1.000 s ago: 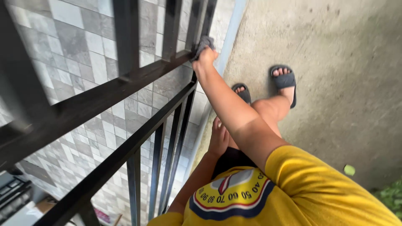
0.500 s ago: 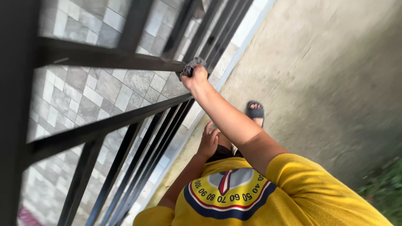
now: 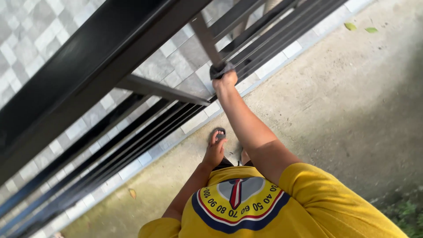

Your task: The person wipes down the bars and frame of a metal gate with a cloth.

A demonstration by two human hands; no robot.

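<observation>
My right hand is stretched out ahead and grips a small grey cloth, pressing it against a slanted bar of the black metal gate. My left hand hangs low by my thigh with its fingers loosely apart and nothing in it. One foot in a dark slipper shows just beyond the left hand. I wear a yellow shirt with a round printed emblem.
The gate's bars run diagonally across the left and top. Behind them lies grey and white tiled paving. I stand on a bare concrete floor with a few fallen leaves. Green plants sit at the bottom right.
My view has swung, so the gate now runs diagonally. My right hand has slid the cloth from the horizontal rail onto a slanted bar. My left hand stays low.
</observation>
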